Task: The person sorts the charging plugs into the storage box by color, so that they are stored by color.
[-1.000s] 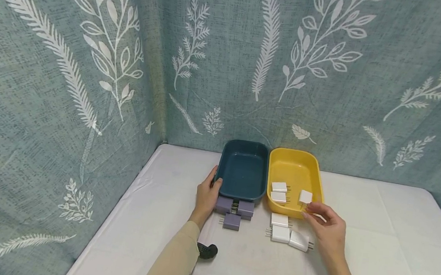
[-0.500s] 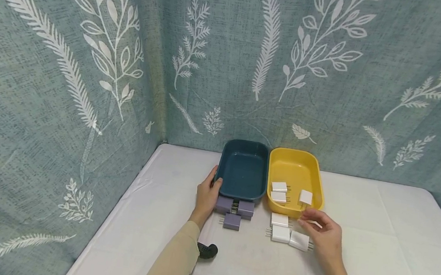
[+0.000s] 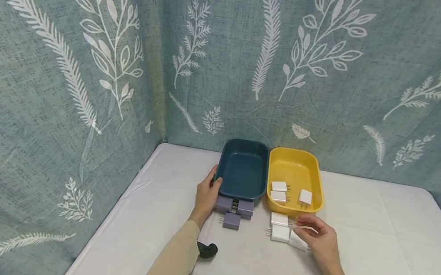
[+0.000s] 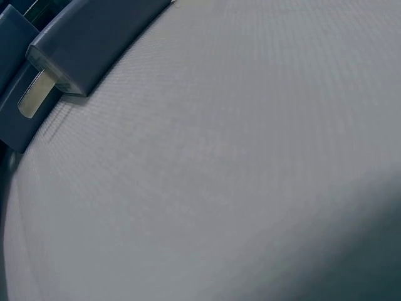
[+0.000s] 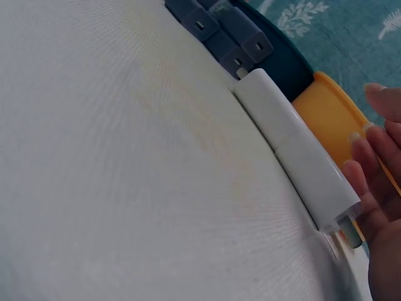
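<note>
My left hand point(image 3: 207, 195) rests against the left side of a dark blue tray point(image 3: 221, 164), fingers along its outer wall and thumb by the near corner. Close to that hand, purple plug-in chargers point(image 3: 232, 220) lie before the tray; the left wrist view shows one purple charger point(image 4: 94, 44) large. My right hand point(image 3: 321, 241) hovers at white plug-in chargers point(image 3: 280, 234) lying in front of a yellow tray point(image 3: 318, 183). Its fingers are loosely bent and hold nothing visible. In the right wrist view those fingers point(image 5: 376, 163) hang beside a white charger point(image 5: 319, 179).
The yellow tray holds white chargers point(image 3: 305, 197), one standing apart at the right. A leafy curtain point(image 3: 228, 66) rises behind both trays. White cloth point(image 3: 376, 225) covers the table. Black devices sit at both wrists, such as the left wrist device point(image 3: 207, 250).
My right hand has drawn back from the charger at the right of the yellow tray. It has come nearer and leftward, over the white chargers on the cloth. My left hand stays put.
</note>
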`<action>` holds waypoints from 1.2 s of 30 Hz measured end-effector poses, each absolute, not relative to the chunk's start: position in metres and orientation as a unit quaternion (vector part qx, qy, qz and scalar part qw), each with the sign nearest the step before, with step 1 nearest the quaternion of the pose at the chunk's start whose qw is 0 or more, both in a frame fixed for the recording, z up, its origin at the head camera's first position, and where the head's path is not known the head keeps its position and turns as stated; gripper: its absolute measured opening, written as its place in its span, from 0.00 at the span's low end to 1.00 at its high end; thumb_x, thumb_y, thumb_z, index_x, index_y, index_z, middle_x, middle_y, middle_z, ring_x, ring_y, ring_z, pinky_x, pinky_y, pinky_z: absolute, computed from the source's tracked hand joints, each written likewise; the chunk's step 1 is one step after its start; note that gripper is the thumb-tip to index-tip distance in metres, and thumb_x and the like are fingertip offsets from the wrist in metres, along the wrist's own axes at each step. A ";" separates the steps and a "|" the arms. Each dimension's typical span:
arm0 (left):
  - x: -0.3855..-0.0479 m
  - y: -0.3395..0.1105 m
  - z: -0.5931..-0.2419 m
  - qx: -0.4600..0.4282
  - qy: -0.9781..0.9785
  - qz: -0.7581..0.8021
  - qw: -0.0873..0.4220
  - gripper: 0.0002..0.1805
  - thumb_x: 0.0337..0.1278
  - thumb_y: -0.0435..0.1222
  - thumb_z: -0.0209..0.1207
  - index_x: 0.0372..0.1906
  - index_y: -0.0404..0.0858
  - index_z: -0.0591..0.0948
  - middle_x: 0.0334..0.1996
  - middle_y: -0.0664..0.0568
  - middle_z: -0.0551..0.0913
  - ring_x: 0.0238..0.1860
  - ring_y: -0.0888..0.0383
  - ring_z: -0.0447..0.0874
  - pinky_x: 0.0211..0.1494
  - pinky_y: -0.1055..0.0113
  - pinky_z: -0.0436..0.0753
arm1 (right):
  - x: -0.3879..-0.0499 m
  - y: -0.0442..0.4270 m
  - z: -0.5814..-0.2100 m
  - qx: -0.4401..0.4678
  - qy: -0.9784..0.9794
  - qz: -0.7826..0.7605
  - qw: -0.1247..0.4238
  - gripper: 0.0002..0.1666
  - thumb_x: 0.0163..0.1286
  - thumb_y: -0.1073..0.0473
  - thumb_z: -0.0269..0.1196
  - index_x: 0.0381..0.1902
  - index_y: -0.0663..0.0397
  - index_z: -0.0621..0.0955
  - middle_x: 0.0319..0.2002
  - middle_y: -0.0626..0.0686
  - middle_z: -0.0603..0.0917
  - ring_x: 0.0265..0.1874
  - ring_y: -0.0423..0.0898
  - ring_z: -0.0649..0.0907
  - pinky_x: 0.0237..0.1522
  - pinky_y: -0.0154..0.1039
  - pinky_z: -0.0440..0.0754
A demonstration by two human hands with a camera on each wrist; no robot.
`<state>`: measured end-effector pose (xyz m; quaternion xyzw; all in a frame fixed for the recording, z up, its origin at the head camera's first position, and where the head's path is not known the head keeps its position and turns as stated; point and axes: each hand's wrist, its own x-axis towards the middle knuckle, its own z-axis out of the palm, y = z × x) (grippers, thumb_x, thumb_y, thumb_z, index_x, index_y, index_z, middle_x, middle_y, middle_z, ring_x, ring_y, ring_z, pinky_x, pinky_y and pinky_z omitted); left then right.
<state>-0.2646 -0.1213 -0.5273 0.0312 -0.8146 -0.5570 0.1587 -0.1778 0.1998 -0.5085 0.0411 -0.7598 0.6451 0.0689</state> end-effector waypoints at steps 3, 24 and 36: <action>-0.264 -0.121 -0.526 0.033 -0.816 -0.555 0.157 0.28 0.69 0.40 0.51 0.73 0.46 0.66 0.71 0.52 0.68 0.72 0.52 0.65 0.75 0.57 0.65 | -0.178 0.201 -0.511 0.047 -0.766 0.638 0.066 0.22 0.55 0.69 0.72 0.48 0.70 0.80 0.38 0.36 0.85 0.39 0.32 0.84 0.41 0.25 0.83; -0.265 -0.121 -0.528 0.034 -0.815 -0.556 0.158 0.28 0.69 0.40 0.51 0.73 0.44 0.66 0.71 0.51 0.69 0.72 0.51 0.66 0.74 0.56 0.66 | -0.181 0.216 -0.520 0.076 -0.789 0.610 -0.011 0.31 0.51 0.68 0.73 0.54 0.67 0.78 0.49 0.59 0.84 0.43 0.33 0.84 0.48 0.28 0.83; -0.265 -0.121 -0.527 0.034 -0.815 -0.556 0.159 0.28 0.69 0.40 0.51 0.72 0.44 0.66 0.70 0.51 0.69 0.72 0.52 0.66 0.74 0.56 0.66 | -0.180 0.223 -0.517 0.125 -0.806 0.575 -0.053 0.39 0.48 0.71 0.73 0.60 0.60 0.76 0.55 0.63 0.81 0.49 0.34 0.82 0.53 0.27 0.80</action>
